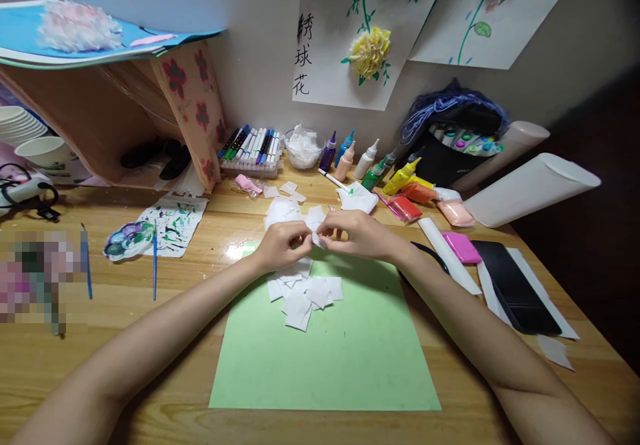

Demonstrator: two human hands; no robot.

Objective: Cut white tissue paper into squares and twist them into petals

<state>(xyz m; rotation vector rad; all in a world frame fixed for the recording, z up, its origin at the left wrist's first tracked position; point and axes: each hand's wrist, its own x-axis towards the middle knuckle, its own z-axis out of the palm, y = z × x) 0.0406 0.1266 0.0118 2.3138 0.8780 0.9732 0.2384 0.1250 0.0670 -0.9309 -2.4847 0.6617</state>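
Above the wooden tabletop [175,402], fingers [299,230] partly hide a small white scrap [316,239].

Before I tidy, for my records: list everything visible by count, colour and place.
Posters: two, white, wall
Flower: one, pink, on box
Floral box: one, pink, left
Cups: several, white, left
Markers: many, mixed, back
Bowl: one, clear, back
Bottles: several, mixed, back
Packets: several, mixed, right
Pen holder: one, black, right
Cylinders: two, pale, right
Phone: one, black, right
Paintbrushes: two, blue, left
Palette: one, multicoloured, left
Stained paper: one, white, left
Sheet: one, green, centre
Scraps: many, white, centre
Table: one, brown, beneath
Held paper: one, white, between hands
Left hand: one, bare, centre
Right hand: one, bare, centre
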